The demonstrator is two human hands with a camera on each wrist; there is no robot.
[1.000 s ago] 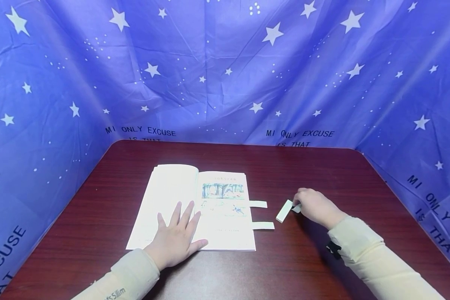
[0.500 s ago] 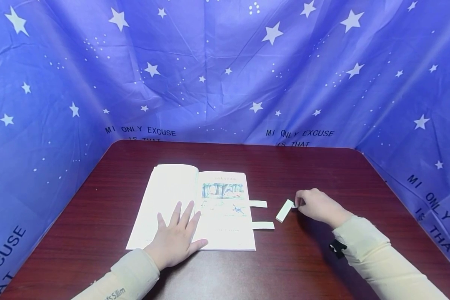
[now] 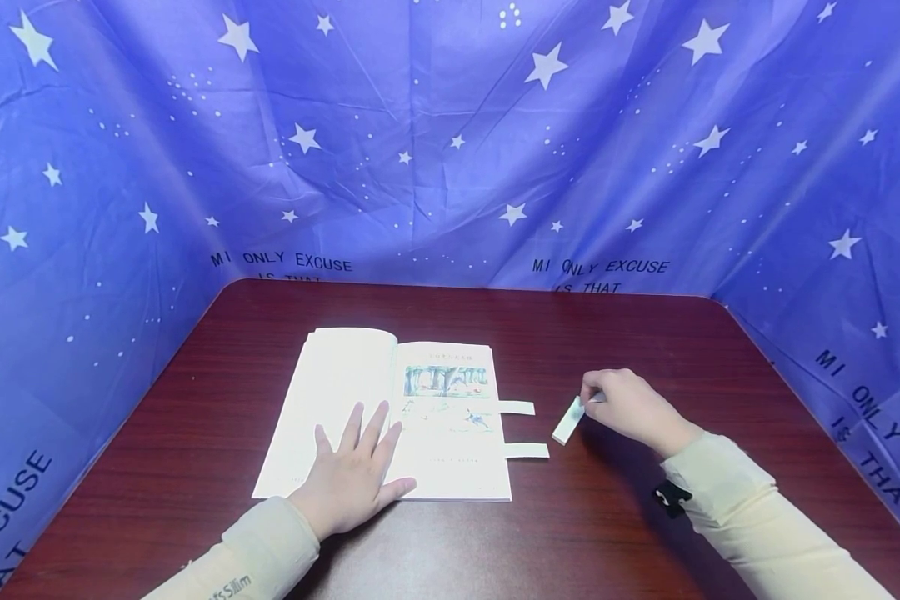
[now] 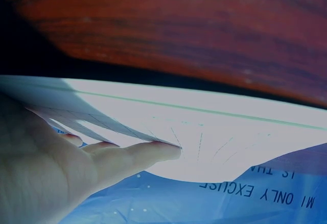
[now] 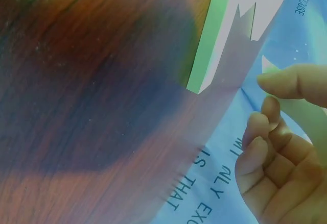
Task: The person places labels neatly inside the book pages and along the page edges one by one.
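An open book (image 3: 457, 479) lies on the table, its right page printed with coloured pictures. My left hand (image 3: 352, 479) rests with spread fingers on the lower left page and across the fold; the left wrist view shows its thumb (image 4: 138, 157) along the paper. Two pale strips, an upper strip (image 3: 516, 407) and a lower strip (image 3: 527, 451), stick out past the right page's edge. Right of them lies a pale green pad of sticky notes (image 3: 567, 422). Just beyond its far end, my right hand (image 3: 637, 408) pinches a pale green sticky note (image 5: 306, 117) between thumb and forefinger.
The dark red wooden table (image 3: 450, 550) has rounded far corners. A blue curtain (image 3: 420, 192) with white stars and printed words hangs behind it and along both sides. A black strap (image 3: 672, 497) sits by the right sleeve's cuff.
My right hand first drew slightly away from the pad, then came back up and left to its far end, now with the note pinched. The left hand and book have stayed still.
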